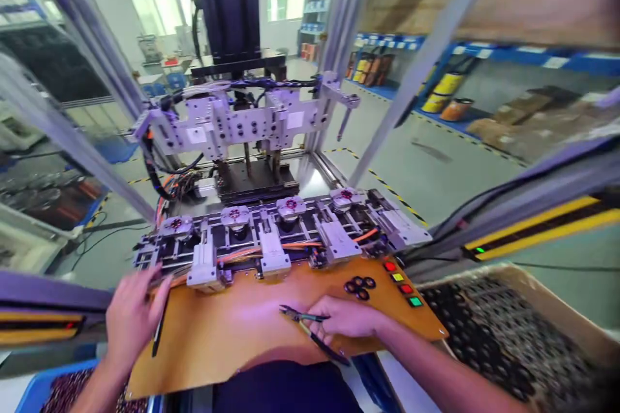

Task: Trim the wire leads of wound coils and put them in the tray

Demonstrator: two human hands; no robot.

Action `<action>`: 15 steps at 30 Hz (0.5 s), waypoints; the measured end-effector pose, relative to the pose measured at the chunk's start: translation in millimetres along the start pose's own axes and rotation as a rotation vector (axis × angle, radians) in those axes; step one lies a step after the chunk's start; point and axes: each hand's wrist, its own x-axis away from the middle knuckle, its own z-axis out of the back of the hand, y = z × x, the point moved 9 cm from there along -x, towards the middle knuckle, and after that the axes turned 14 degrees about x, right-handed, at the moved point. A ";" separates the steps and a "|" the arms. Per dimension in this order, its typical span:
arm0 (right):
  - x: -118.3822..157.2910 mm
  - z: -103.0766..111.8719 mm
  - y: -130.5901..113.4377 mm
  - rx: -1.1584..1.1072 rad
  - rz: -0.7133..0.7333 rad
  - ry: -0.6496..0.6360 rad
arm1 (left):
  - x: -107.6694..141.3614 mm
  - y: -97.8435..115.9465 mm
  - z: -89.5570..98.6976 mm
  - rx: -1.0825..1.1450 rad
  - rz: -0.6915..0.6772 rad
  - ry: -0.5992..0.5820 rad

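Note:
My right hand (346,317) is closed around the handles of a pair of cutting pliers (292,313). The jaws point left over the orange-brown panel (232,329), slightly apart. At the panel's left end is my left hand (133,310), its thumb spread from fingers that reach to the left end of the fixture row (271,251). A thin black stick-like thing (157,332) lies below the left thumb; whether the hand touches it I cannot tell. Several round metal pieces with reddish centres, such as the metal piece (290,205), sit along the fixture.
Several black rings (361,286) lie near the coloured buttons (403,285). A box of dark ring parts (484,329) stands right, a blue bin (36,387) lower left. Yellow sensor bars (547,226) flank the panel. Behind the fixture hangs a machine head (247,119).

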 end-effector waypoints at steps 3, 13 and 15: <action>-22.2 -0.4 14.7 0.113 -0.040 0.035 | -60.7 -17.5 -0.7 -0.045 -0.015 -0.123; 31.6 43.9 -68.0 0.678 0.126 0.569 | -109.5 -54.1 -49.8 -0.066 0.072 -0.472; 41.1 53.5 -115.6 0.851 0.325 0.666 | -113.0 -57.9 -53.5 -0.061 0.086 -0.546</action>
